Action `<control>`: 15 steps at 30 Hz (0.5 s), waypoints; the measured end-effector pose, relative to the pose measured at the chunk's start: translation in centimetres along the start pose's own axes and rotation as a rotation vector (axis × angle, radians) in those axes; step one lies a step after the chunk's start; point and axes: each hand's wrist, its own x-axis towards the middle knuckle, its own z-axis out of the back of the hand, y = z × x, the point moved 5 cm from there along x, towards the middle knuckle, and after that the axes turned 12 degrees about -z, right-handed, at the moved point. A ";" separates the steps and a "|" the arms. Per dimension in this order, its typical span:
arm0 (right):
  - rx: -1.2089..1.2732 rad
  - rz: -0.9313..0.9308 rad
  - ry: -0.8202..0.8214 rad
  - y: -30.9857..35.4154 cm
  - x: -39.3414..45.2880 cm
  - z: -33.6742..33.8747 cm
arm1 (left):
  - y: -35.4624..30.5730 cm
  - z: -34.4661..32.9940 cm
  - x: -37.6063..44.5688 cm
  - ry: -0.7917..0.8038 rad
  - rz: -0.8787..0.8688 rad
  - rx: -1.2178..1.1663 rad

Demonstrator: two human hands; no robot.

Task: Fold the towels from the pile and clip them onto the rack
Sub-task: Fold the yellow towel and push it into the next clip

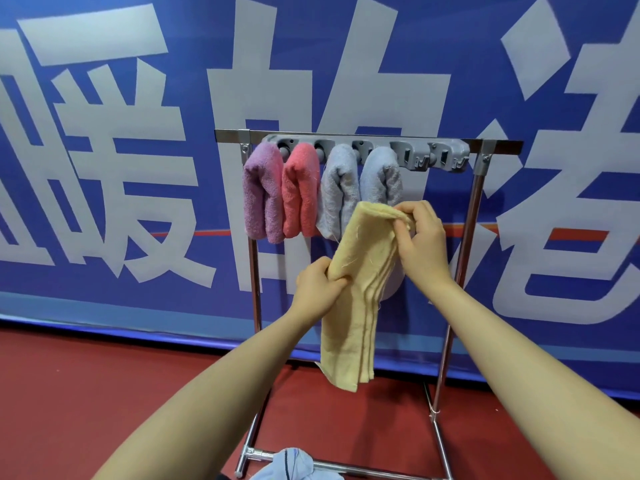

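- Evidently the folding of the yellow towel (pixel 360 282) is all but done: it hangs as a long, narrow, layered strip in front of the rack (pixel 474 188), held in the air, its lower end dangling free.
- Four towels, purple (pixel 261 195), pink (pixel 299 192), grey (pixel 337 192) and pale blue (pixel 381 178), already hang side by side from the grey clip bar (pixel 450 147); the two clips at its right end look unused.
- Next, I judge, the folded top end must be lifted and pushed into the nearest free clip, just right of the pale blue towel, without the layers slipping apart.
- Right hand (pixel 424 237) is raised, its fingers curled and pinching the towel's top end.
- Left hand (pixel 320 289) sits lower, thumb and fingers clamped on the strip's left edge about midway down.
- More cloth, the pile (pixel 294 467), lies at the lower edge.
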 end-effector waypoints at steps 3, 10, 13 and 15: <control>-0.122 -0.048 -0.035 -1.8 0.0 0.4 | -1.0 0.7 0.3 -0.080 -0.046 0.059; -0.342 -0.014 0.131 -2.5 -2.1 -1.5 | -5.2 3.1 2.2 -0.143 -0.264 0.480; -0.380 0.095 0.282 -2.0 -3.3 -3.2 | -6.5 3.1 2.8 -0.120 -0.356 0.622; -0.375 0.141 0.318 -1.4 -3.7 -4.0 | -6.9 3.3 2.9 -0.145 -0.401 0.653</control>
